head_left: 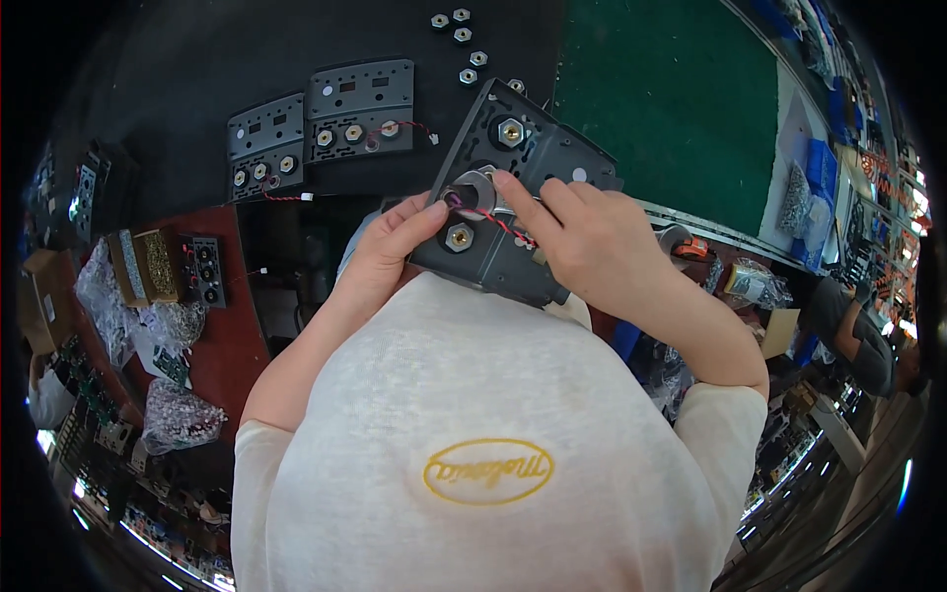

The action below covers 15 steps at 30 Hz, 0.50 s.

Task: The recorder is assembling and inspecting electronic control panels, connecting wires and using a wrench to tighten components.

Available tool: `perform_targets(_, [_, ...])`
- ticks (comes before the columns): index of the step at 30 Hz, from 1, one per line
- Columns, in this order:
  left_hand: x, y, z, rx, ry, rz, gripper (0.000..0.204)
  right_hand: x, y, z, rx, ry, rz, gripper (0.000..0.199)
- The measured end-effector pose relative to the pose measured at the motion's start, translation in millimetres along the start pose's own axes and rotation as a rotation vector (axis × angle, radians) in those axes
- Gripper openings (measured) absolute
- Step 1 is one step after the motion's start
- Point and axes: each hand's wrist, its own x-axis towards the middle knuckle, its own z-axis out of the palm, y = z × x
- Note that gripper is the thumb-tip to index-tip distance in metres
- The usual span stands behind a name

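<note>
Left hand point(390, 242): your fingers clamp grey panel's point(552, 148) left edge, hex nuts point(510, 132) slanting down-left; your right hand point(597, 235), index leftward on silver tool point(482, 185), other fingers' grip can't tell.

Held panel point(541, 150): dark grey, white round dot
Nuts point(510, 132): silver around brass-coloured centres
Wires point(490, 219): red and black, twisted together
Shirt point(493, 365): off-white
Emblem point(489, 472): yellow oval outline
Worktop point(197, 89): black
Mat point(671, 118): plain green
Side table point(234, 331): dark red
Carton point(42, 291): brown
Coiled hoses point(876, 168): orange
</note>
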Motion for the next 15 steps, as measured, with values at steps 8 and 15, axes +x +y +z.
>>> perform_targets(8, [3,-3,-5,0.017,0.003,0.022,0.038,2,0,0,-0.003,-0.036,-0.003,0.057])
perform_targets(15, [3,-1,-4,0.008,-0.034,0.052,0.039,12,12,-10,-0.17,0.046,-0.153,0.047])
